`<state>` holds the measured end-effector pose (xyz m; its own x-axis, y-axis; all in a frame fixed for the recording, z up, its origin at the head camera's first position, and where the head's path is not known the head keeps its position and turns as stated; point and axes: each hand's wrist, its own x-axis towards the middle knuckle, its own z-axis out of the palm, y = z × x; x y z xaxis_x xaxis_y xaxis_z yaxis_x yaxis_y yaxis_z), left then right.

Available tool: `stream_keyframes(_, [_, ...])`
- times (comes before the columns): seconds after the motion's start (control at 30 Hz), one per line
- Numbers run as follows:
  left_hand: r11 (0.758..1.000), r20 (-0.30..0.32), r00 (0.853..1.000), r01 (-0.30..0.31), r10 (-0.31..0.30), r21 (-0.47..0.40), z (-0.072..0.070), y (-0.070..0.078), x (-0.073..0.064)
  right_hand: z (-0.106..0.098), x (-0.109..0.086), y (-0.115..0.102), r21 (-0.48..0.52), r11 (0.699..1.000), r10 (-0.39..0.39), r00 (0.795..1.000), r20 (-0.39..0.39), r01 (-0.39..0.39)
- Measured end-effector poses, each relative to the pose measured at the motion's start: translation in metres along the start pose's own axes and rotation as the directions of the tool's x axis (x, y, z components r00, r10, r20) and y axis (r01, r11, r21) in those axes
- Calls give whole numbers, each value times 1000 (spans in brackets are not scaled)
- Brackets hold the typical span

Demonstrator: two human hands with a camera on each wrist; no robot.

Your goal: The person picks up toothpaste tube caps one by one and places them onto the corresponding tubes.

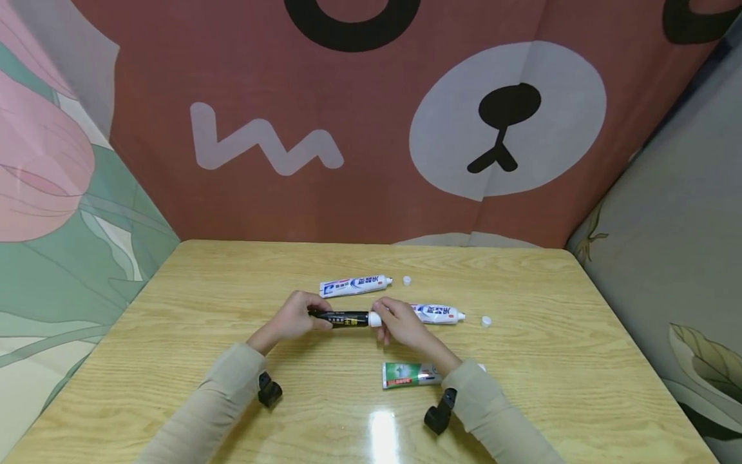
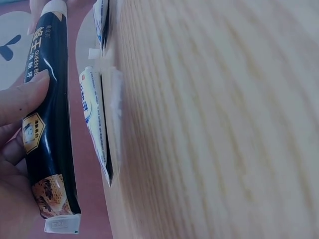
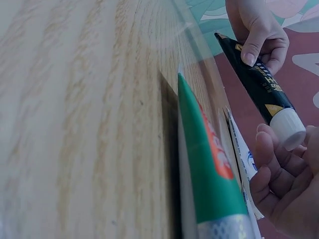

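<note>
Above the table [image 1: 203, 303], black tube [image 1: 346, 319] lengthwise left-to-right, white cap [image 1: 374, 319] rightward.

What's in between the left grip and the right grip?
A black tube. The left grip holds its body and the right grip holds its white cap. The head view shows it.

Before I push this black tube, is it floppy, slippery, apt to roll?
The black tube probably gives, since its body tapers to a thin, flat end. Its glossy sheen suggests it may be slippery. That end should also discourage rolling.
</note>
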<state>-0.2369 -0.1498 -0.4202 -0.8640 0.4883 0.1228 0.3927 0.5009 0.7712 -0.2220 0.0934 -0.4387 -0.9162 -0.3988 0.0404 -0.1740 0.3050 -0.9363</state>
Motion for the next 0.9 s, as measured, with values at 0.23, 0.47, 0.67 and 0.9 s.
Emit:
stream_keyframes(0.23, [1000, -3, 1000, 5, -5, 8, -3, 0, 0, -4, -5, -8, -21, 999, -23, 996, 88, 25])
stream_keyframes(0.47, [1000, -8, 1000, 20, -20, 4, -5, 0, -3, -10, -20, -37, -6, 997, -69, 980, 186, 71])
stream_keyframes(0.67, [1000, -13, 1000, 13, -13, -5, -5, 3, -5, -11, -24, -41, -18, 999, -43, 984, 171, 46])
stream_keyframes(0.9, [1000, -17, 1000, 10, -11, -21, -5, 4, -7, -10, -21, -38, -55, 998, -33, 986, 165, 43])
